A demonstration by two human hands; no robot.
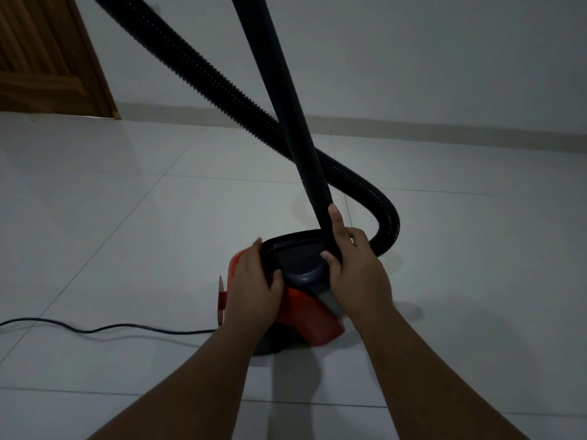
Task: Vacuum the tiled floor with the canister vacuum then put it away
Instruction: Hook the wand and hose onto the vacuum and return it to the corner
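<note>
A red canister vacuum (309, 322) with a black top stands on the pale tiled floor (127, 236) just in front of me. My left hand (254, 290) grips the left side of its black top part (295, 255). My right hand (352, 268) is wrapped round the lower end of the black rigid wand (286, 100), which rises steeply to the upper left out of view. The ribbed black hose (203, 71) loops from the vacuum's right side, curves on the floor and climbs to the upper left behind the wand.
A black power cord (104, 328) trails across the tiles from the vacuum's left side to the left edge. A wooden door (41, 58) stands at the upper left. A plain wall with a skirting strip (444, 131) runs across the back.
</note>
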